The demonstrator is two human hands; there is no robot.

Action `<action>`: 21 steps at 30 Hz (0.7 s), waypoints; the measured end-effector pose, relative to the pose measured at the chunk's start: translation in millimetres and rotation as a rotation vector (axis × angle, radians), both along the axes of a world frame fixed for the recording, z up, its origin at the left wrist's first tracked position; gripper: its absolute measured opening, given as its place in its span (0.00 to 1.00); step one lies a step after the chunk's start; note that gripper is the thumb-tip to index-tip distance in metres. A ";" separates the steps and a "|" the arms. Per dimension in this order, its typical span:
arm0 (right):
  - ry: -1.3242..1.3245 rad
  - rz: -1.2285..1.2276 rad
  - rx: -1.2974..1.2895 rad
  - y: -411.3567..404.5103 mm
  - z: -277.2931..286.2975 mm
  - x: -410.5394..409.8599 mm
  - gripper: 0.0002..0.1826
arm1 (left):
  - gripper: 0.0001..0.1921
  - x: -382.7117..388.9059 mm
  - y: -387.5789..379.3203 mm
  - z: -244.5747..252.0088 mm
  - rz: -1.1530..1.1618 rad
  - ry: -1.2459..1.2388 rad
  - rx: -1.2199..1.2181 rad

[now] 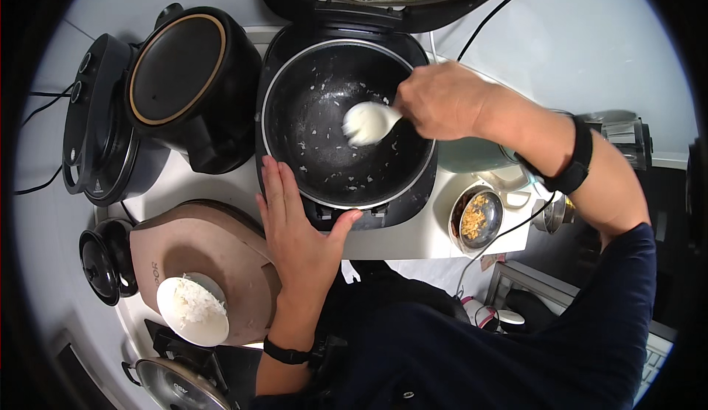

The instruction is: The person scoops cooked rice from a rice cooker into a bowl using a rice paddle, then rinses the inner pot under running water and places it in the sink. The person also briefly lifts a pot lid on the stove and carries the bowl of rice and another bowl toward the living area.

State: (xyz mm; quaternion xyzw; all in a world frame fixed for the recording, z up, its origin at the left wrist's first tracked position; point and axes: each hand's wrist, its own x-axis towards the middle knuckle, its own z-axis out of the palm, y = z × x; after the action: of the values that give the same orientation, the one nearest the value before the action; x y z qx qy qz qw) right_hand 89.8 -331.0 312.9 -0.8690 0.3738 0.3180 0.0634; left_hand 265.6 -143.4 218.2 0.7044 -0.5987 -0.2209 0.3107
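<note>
An open rice cooker [406, 202] stands before me, its black inner pot [326, 161] dotted with scattered rice grains. My right hand [442, 100] grips a white rice paddle [371, 124], slightly blurred, whose head is over the pot and appears to bear rice. At the pot's near left rim rests my left hand [301, 216], fingers extended and thumb spread, holding nothing. A white bowl [213, 336] of cooked rice [193, 302] is at the lower left, on a brownish appliance lid [243, 255].
Left of the cooker are a black pot-like vessel [180, 72] and a dark grey appliance [105, 133]. To the right, a small container [489, 238] holds yellowish bits, with a cable [517, 226] running past. A glass-lidded pan [177, 382] lies at lower left.
</note>
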 end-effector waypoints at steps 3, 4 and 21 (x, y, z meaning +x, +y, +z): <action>0.098 0.169 -0.124 -11.5 3.3 -3.6 0.09 | 0.55 0.1 -0.9 0.6 -0.012 -0.029 0.009; 0.098 0.170 -0.119 -8.9 1.1 -7.3 0.09 | 0.56 0.3 -1.3 0.6 -0.024 -0.059 0.007; -0.436 -0.393 0.533 16.6 -43.7 -1.0 0.07 | 0.56 3.9 -1.0 -3.3 -0.039 -0.059 0.006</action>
State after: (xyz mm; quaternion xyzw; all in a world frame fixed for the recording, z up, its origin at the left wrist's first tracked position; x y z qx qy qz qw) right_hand 88.8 -314.4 269.1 -0.7811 0.4151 0.1939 0.4242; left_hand 269.5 -144.4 214.9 0.6997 -0.6205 -0.2078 0.2867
